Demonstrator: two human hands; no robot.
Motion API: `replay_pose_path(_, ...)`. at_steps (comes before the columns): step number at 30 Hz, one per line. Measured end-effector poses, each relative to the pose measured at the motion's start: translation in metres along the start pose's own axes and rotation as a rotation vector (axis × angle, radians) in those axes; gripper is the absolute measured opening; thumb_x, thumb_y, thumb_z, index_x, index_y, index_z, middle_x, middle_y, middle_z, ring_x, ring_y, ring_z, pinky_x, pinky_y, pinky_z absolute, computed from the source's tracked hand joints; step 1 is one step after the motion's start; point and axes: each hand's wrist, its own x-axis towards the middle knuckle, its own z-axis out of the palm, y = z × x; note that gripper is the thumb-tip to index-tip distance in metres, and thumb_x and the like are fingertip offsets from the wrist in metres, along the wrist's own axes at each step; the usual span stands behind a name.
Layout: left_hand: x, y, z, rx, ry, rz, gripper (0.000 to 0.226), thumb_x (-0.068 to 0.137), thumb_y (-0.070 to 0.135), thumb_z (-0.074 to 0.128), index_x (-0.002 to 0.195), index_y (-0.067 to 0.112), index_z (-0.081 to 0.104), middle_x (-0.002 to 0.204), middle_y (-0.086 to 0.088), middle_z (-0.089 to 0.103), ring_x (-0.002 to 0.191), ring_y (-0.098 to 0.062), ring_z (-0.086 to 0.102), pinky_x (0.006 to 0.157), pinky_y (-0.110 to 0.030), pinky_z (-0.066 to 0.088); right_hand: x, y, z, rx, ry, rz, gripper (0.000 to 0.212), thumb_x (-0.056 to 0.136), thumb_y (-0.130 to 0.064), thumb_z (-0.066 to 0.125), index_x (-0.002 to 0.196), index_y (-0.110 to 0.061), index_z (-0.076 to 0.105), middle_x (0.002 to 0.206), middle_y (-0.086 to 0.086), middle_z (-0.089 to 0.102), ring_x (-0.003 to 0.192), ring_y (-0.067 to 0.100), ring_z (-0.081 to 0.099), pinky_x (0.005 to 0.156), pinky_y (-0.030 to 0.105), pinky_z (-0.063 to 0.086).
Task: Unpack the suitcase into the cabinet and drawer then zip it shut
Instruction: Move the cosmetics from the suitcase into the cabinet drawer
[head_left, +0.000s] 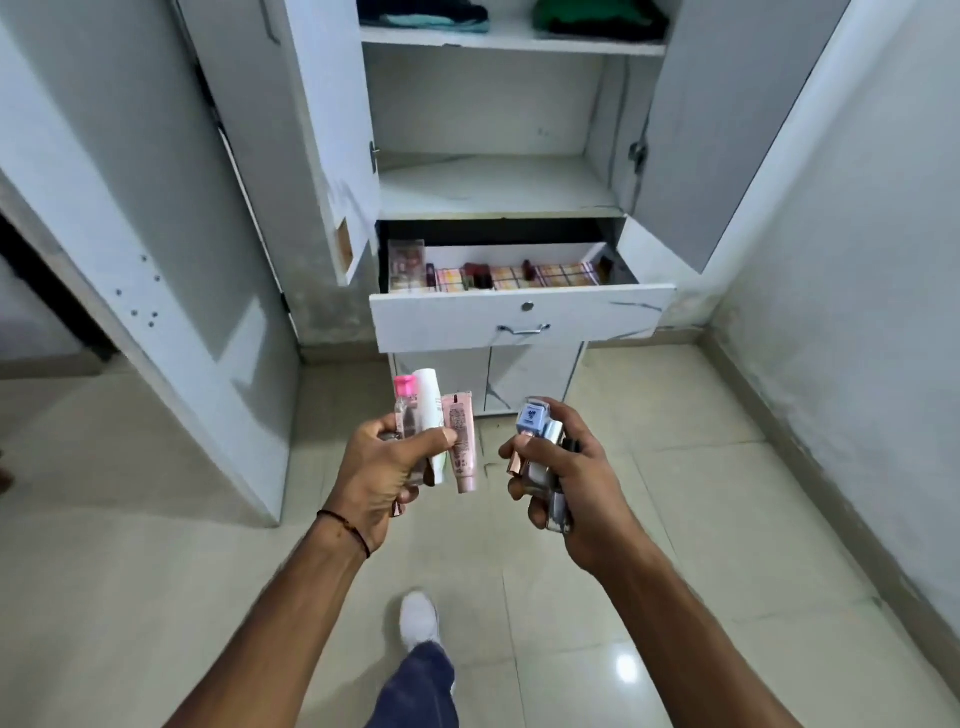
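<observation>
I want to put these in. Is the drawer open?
Open. The drawer is pulled out, and small cosmetics lie inside on its checked liner.

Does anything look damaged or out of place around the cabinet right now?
Yes: the white cabinet's left door has a chipped lower corner showing bare brown board. The open white drawer sits slightly askew, its right end lower.

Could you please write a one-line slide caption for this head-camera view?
Both hands, left hand and right hand, carry small toiletries toward the open drawer of a white cabinet.
</observation>
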Motion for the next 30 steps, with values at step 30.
replay_pose_path(30, 0.566, 0.037, 0.15, 0.315, 0.132, -0.355, 0.023, 0.073, 0.01, 0.081, 0.093, 0.003, 0.071, 0.063, -0.004, 0.065, 0.041, -0.011, 0.049, 0.041, -0.022, 0.034, 0.582, -0.078, -0.106, -0.144, 0.105, 0.301, 0.04, 0.093, 0.003, 0.061, 0.128, -0.013, 0.051, 0.106, 0.027, 0.058, 0.071, 0.027, 0.059, 0.039, 0.02, 0.044)
